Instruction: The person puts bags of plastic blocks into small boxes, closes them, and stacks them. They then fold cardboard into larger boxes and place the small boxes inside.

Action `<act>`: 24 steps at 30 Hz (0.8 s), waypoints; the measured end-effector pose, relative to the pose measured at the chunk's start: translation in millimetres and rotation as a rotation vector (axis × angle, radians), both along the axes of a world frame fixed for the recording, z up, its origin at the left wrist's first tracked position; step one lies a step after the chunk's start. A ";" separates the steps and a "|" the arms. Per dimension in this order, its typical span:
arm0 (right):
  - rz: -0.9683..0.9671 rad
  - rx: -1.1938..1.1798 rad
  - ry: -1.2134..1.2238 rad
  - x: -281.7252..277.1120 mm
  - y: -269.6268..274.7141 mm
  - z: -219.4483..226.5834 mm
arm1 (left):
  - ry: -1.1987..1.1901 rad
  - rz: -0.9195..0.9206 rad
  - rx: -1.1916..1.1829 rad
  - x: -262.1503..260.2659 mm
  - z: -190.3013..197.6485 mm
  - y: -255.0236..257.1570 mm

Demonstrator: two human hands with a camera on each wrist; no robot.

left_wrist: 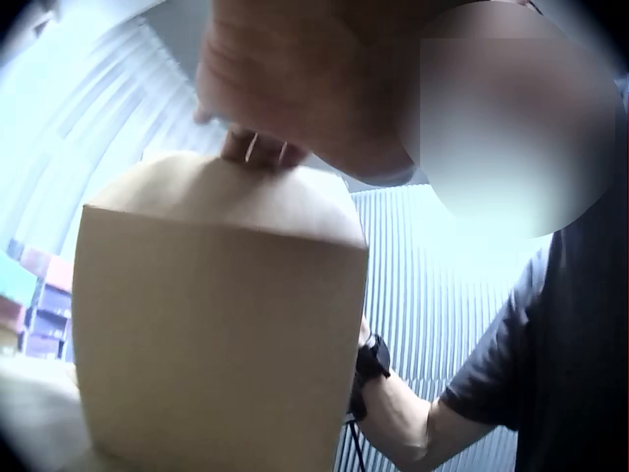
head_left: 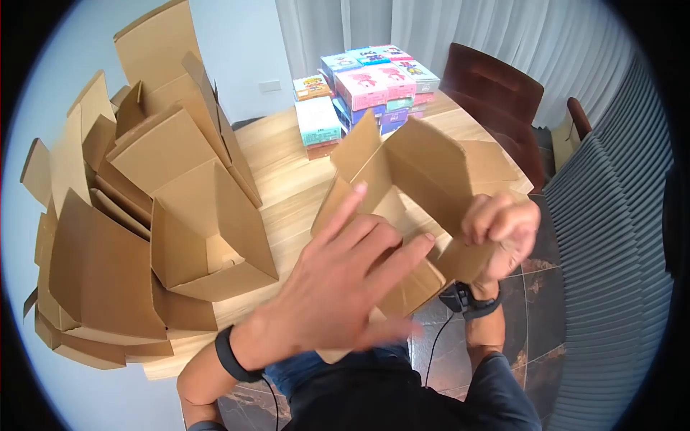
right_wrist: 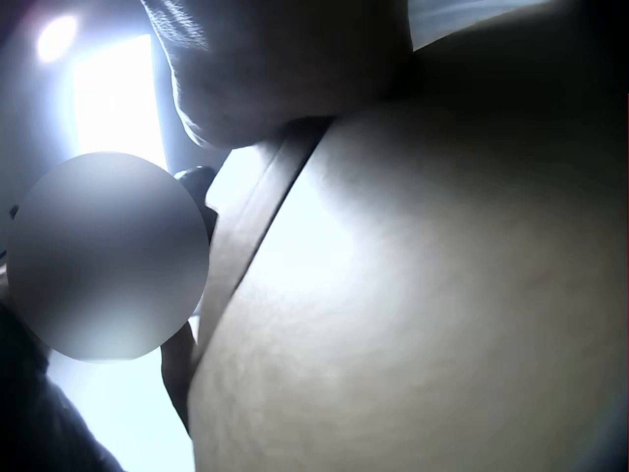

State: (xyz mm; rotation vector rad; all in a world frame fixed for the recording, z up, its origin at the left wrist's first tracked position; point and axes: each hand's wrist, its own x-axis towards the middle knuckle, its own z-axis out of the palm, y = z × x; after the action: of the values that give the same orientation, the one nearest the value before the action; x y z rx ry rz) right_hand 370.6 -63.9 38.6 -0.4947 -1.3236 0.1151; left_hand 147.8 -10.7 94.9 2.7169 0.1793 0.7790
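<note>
An open cardboard box (head_left: 430, 161) with raised flaps is held above the table's near edge. My right hand (head_left: 507, 230) grips its right side, fingers curled at the cardboard. Over the near side of the box, my left hand (head_left: 345, 280) has its fingers spread and fairly straight; whether they touch the cardboard is unclear. In the left wrist view, the left hand (left_wrist: 305, 88) is above the flap of the box (left_wrist: 216, 334). Cardboard (right_wrist: 413, 315) fills much of the right wrist view, below the dark, blurred right hand (right_wrist: 285, 69).
Several open cardboard boxes (head_left: 212, 251) crowd the left of the wooden table (head_left: 277, 176). Small colourful boxes (head_left: 363, 86) are stacked at the back. A brown chair (head_left: 492, 90) stands behind the right edge, and flattened-looking cardboard (head_left: 496, 161) lies beyond the held box.
</note>
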 end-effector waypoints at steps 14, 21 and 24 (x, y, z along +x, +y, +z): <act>-0.859 -0.334 -0.550 -8.6 -3.3 -10.8 | -0.114 0.290 -0.490 37.0 -69.6 70.0; -0.613 -0.539 -0.586 -2.8 -7.3 -12.3 | -0.012 0.315 -0.102 41.6 -58.9 43.0; -0.450 -0.590 -0.716 11.8 -11.0 -4.4 | -0.269 0.398 -0.271 42.7 -69.7 44.9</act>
State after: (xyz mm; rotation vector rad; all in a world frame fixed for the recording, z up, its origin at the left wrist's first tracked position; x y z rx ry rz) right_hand 382.5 -74.9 34.3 -1.4183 -1.8338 -0.0599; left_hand 190.5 34.2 25.1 2.3190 0.7221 1.1257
